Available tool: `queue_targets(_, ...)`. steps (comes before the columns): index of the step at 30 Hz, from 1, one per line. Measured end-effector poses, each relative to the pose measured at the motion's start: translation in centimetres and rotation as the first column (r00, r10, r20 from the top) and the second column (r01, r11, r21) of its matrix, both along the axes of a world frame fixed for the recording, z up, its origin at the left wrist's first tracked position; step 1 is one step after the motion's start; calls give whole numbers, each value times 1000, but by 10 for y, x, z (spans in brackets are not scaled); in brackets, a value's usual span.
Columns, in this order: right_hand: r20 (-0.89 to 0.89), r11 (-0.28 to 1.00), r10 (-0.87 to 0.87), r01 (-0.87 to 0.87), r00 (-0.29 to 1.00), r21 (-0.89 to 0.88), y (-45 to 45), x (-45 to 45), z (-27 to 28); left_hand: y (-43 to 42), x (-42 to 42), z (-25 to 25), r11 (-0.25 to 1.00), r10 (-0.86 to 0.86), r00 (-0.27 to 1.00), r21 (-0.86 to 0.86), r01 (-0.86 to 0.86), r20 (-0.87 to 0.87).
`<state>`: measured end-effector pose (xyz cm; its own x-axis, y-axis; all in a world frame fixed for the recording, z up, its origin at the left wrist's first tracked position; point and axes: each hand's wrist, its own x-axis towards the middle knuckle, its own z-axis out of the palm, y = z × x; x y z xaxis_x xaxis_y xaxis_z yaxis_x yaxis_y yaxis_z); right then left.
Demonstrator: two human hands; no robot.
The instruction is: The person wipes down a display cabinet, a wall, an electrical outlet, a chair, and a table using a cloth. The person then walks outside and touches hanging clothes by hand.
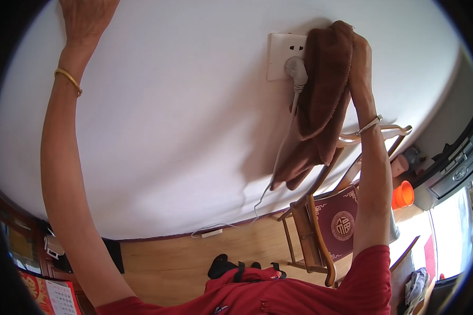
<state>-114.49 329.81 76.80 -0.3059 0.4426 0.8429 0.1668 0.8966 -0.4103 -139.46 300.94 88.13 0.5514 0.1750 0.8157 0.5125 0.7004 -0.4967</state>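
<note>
My right hand [360,63] is closed on a brown cloth [323,89] with a stitched edge, its fingers mostly hidden behind the folds. The cloth hangs down and covers the right side of a white wall socket [274,55]. Plugged into that socket is a white plug [296,68], its cord running down beside the cloth. High on the left, my left hand [89,18] is up by the white wall [184,94]; the top edge of the view cuts off its fingers, and no held thing shows.
A wooden chair [312,231] with a maroon seat cushion [342,224] stands below my right arm. The white cord reaches a power strip [212,233] on the wooden floor [163,268]. An orange bin [403,195] sits to the right; a red calendar [55,294] is at lower left.
</note>
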Motion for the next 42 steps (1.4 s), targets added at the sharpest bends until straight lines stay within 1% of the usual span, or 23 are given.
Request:
queue_targets(2,-31,999,-3,1,1000,-34,-1,3,-10,0,0,0,1000,15,1000,-1,-15,12)
queue_targets(5,-152,997,67,-60,986,51,6,-1,-34,2,-1,1,1000,16,1000,8,-16,20)
queue_targets(6,-152,997,68,-61,986,50,6,-2,-43,2,-2,0,1000,2,1000,14,-2,17)
queue_targets(7,-121,999,39,-42,992,-21,4,-2,-52,1,-2,-1,1000,3,1000,12,-3,17)
queue_targets(8,-90,995,10,-18,996,-93,1,-1,-61,2,-2,-1,997,68,997,36,-69,20)
queue_targets(9,-17,986,6,-8,1000,-164,-4,3,-68,3,-2,0,990,129,991,61,-130,24)
queue_targets(10,-20,986,-1,-2,1000,-168,-2,4,-79,4,-3,0,991,122,992,58,-123,21)
queue_targets(12,-171,925,158,-207,972,-318,2,1,-103,3,-3,0,981,179,984,77,-178,-9)
queue_targets(13,-61,969,76,-88,995,-231,3,2,-109,3,-1,-1,981,177,984,77,-176,-11)
queue_targets(15,-95,964,108,-127,990,-235,-1,8,-108,1,2,0,988,142,990,55,-143,25)
queue_targets(17,-129,956,142,-169,981,-238,-11,10,-92,1,0,0,988,139,990,60,-140,23)
queue_targets(19,-167,987,67,-90,984,-135,-22,10,-70,3,1,-1,989,133,991,58,-134,25)
queue_targets(20,-167,986,64,-88,984,-141,-20,4,-64,3,2,-2,984,167,986,65,-168,26)
queue_targets(22,-227,982,104,-64,968,177,-14,-11,-49,3,1,-2,977,199,980,70,-201,30)
queue_targets(23,-178,998,36,-25,983,59,-21,-15,-46,2,-3,-1,984,170,985,60,-170,12)
queue_targets(27,-184,997,62,-53,981,50,-26,-12,-57,1,-11,2,990,130,991,59,-128,-39)
queue_targets(29,-222,996,81,-89,972,-26,-24,-12,-67,1,-9,1,989,136,990,59,-134,-31)
queue_targets(30,-224,996,81,-89,971,-26,-24,-9,-72,1,-8,1,989,140,990,60,-138,-27)
queue_targets(32,-148,973,112,-139,983,-182,-25,-5,-82,3,-6,2,987,146,989,64,-146,-7)
queue_targets(36,-108,973,134,-152,985,-174,-17,-8,-116,4,-2,0,983,167,985,75,-169,38)
queue_targets(38,-68,956,161,-172,985,-237,-20,-5,-127,4,3,-2,985,156,986,66,-160,65)
queue_targets(40,-104,944,188,-209,977,-256,-29,-1,-124,2,2,-2,986,149,984,59,-155,93)
queue_targets(42,-117,967,65,-91,991,-239,-37,4,-112,2,-3,1,974,210,976,80,-214,52)
